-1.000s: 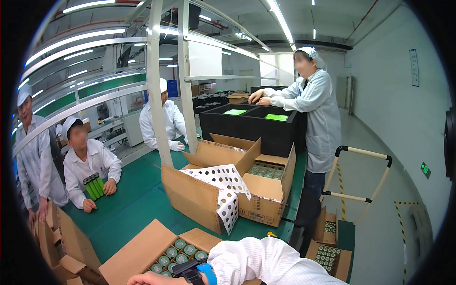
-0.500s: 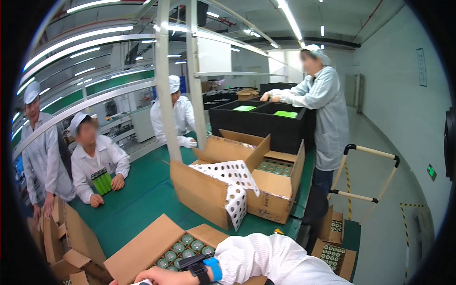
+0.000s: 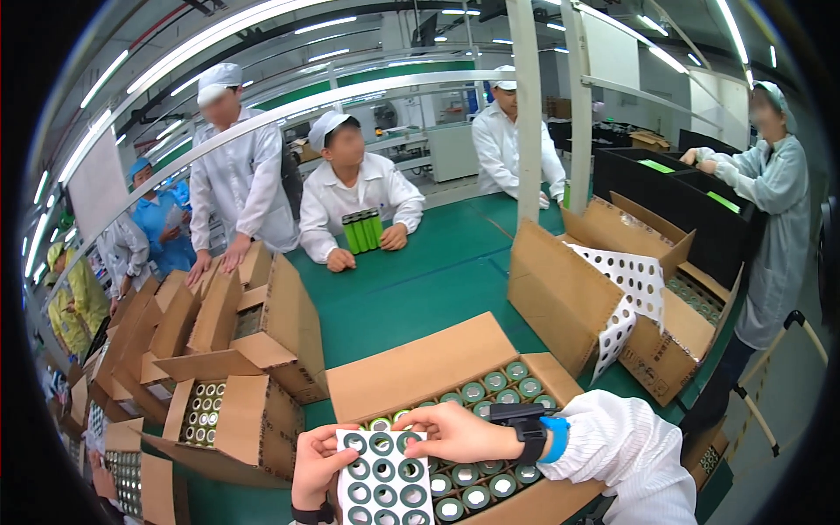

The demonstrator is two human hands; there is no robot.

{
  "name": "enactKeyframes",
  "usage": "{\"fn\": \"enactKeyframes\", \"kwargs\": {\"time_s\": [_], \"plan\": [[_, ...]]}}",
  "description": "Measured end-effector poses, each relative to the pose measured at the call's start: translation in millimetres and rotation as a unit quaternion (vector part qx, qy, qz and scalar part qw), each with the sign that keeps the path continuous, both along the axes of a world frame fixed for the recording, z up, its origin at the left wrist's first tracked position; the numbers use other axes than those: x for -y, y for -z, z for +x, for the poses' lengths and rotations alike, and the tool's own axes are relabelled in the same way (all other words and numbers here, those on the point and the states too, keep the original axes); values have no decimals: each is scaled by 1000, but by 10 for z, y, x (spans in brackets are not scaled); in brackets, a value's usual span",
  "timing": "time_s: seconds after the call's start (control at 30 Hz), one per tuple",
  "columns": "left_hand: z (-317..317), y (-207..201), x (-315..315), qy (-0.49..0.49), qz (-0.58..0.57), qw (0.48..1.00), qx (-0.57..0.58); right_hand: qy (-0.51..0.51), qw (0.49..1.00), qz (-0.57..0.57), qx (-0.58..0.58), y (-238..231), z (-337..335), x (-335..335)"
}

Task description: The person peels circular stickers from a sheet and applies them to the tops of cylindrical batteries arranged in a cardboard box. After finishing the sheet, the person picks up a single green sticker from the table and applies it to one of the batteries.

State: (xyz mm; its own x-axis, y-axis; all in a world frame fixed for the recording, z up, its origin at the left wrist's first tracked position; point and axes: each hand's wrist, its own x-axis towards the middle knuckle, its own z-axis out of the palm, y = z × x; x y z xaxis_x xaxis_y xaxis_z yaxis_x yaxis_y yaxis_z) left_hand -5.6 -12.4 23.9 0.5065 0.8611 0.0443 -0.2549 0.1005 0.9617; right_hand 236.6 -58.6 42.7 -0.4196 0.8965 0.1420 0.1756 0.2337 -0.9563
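A white sheet with rows of dark green rings (image 3: 383, 495) is held upright over the near left corner of an open cardboard box. My left hand (image 3: 317, 468) grips its left edge, thumb on the front. At the sheet's top right, my right hand (image 3: 459, 431) has its thumb and fingers closed on the edge by a ring; whether a ring is peeled loose I cannot tell. In the box (image 3: 420, 366), cylindrical battery cells (image 3: 475, 497) stand upright in cardboard dividers. Several cells carry green rings on their tops. My right wrist wears a black device and a blue band.
Other open cartons of cells (image 3: 254, 420) crowd the left. On the green table (image 3: 411, 271), a co-worker holds a green battery pack (image 3: 362, 230). White perforated sheets (image 3: 626, 280) hang over a carton at right, before black bins (image 3: 665, 197). A white post (image 3: 528, 122) rises beyond.
The view has swung left and down, so things sit farther right. My left hand and the ring sheet now show plainly; earlier, just a white edge showed by my right hand.
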Motion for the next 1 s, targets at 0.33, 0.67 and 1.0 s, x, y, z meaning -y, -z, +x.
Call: {"fn": "enactKeyframes", "kwargs": {"time_s": [0.33,0.67,1.0], "plan": [[-34,18,10,-24,20,999,-17,3,999,-11,43,-95,-15,14],[-29,-19,30,-22,13,1000,-12,4,999,23,34,-34,-25,11],[-50,36,-6,-32,26,999,7,-25,999,-25,4,-78,-21,17]]}}
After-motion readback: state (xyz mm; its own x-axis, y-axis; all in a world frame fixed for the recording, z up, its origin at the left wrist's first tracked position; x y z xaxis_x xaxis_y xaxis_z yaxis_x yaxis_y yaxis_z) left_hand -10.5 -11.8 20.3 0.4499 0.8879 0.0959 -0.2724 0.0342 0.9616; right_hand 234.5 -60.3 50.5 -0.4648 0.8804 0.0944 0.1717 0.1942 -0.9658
